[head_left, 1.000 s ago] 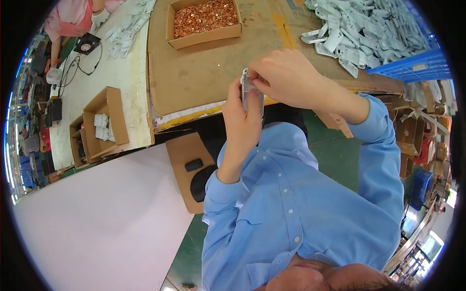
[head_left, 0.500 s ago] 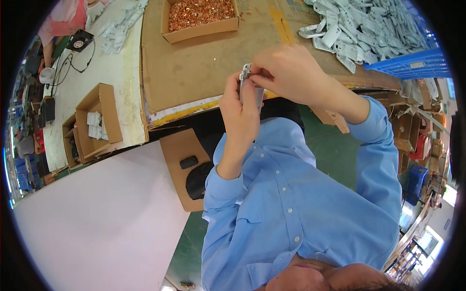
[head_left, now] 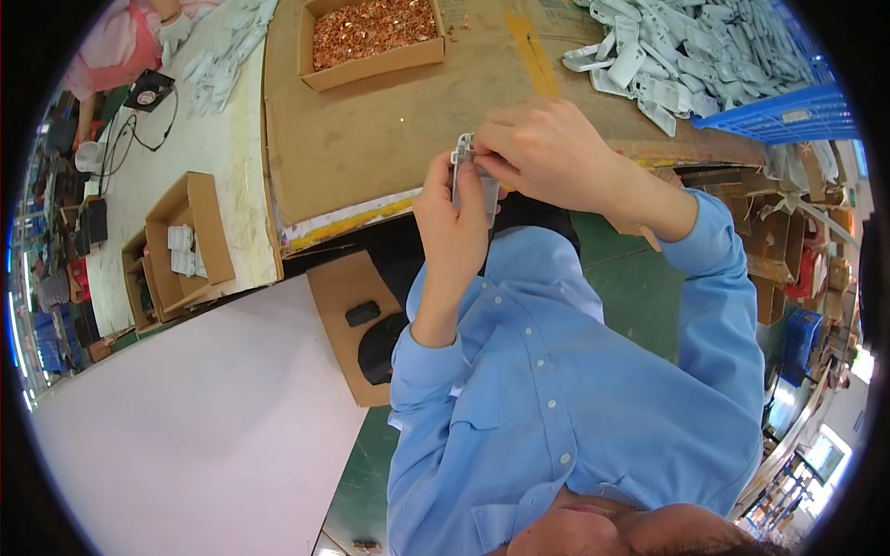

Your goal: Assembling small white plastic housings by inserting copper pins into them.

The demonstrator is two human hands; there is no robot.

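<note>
Casing (head_left: 489, 201) is held in the left hand (head_left: 451, 215), thumb laid along its face, fingers wrapped behind. Its upper end is pointed away from the body, toward the desk (head_left: 343, 167). Right hand (head_left: 549, 148) is set at that upper end, on the casing's right side, thumb and index drawn narrow; whether a small part is pinched there cannot be told. Both hands are kept at the desk's near edge. Copper bits (head_left: 375, 35) are boxed beyond; more casings (head_left: 681, 60) are heaped far right.

Held casing (head_left: 489, 195): smth plastic; small bits (head_left: 375, 32): shiny metal; box (head_left: 380, 66): matt cardbd.
</note>
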